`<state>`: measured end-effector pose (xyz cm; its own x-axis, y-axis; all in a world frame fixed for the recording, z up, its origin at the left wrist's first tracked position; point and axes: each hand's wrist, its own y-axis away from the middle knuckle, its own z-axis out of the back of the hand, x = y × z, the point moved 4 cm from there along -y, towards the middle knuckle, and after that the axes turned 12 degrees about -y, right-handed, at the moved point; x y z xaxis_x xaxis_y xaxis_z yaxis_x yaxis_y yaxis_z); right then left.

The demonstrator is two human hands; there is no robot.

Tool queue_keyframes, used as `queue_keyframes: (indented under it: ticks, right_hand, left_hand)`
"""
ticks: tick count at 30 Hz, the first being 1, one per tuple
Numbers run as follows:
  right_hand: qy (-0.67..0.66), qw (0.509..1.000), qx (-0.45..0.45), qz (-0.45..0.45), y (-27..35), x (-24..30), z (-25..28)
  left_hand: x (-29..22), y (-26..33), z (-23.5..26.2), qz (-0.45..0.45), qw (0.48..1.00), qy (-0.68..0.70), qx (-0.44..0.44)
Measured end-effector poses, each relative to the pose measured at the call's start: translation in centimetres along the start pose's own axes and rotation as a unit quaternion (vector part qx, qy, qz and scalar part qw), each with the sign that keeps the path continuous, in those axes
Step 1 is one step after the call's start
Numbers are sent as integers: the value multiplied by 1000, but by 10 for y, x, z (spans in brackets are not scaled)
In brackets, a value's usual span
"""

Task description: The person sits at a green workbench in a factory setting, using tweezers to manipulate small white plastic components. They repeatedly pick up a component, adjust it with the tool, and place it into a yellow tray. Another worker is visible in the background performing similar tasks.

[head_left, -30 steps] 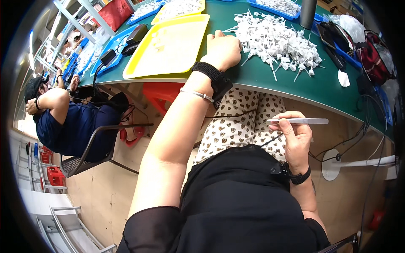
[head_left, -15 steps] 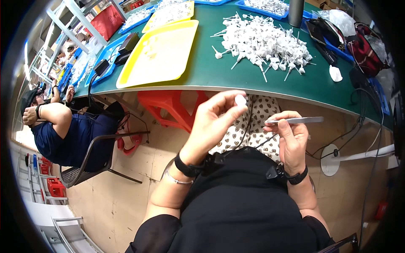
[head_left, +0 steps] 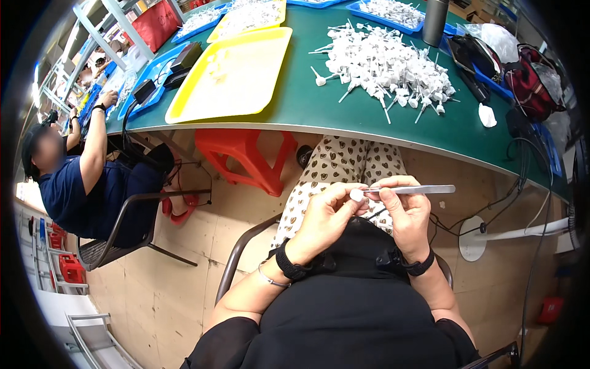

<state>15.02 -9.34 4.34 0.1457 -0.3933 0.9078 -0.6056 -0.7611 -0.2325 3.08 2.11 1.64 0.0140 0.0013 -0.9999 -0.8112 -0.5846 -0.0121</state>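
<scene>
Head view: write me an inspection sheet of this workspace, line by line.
Surface: green table, curved edge, above the person's lap.
Job's things: small white round part pinched in the left hand; metal tweezers in the right hand, tips at the part.
Clutter: heap of white stemmed parts; yellow tray holding a few white pieces; blue trays; grey cylinder; dark bags.
Hands: both held together over the lap, below the table edge; each wrist wears a black band.
Cables: dark cables hang under the table's right side.
Surroundings: red stool under the table; another person seated on the left.
</scene>
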Motion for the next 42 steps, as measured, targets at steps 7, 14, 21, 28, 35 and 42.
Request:
queue_keyframes:
  ticks: [7, 14, 21, 28, 35, 42]
  right_hand:
    - [16, 999, -9, 35, 2, 0, -4]
    - [53, 996, 1, 68, 3, -3, -5]
    - [116, 988, 20, 99, 2, -4, -4]
    - [160, 978, 40, 128, 0, -2, -6]
    - [137, 986, 19, 92, 1, -3, -4]
    - [135, 986, 17, 98, 0, -6, -4]
  left_hand:
    - [-3, 2, 4, -93, 989, -92, -65]
    - [-9, 5, 4, -189, 956, -207, -88]
    - [7, 4, 1, -163, 971, -151, -84]
    - [8, 5, 2, -164, 967, -183, -68]
    - [13, 4, 2, -154, 972, -164, -67]
    - [10, 4, 1, -162, 970, -166, -70]
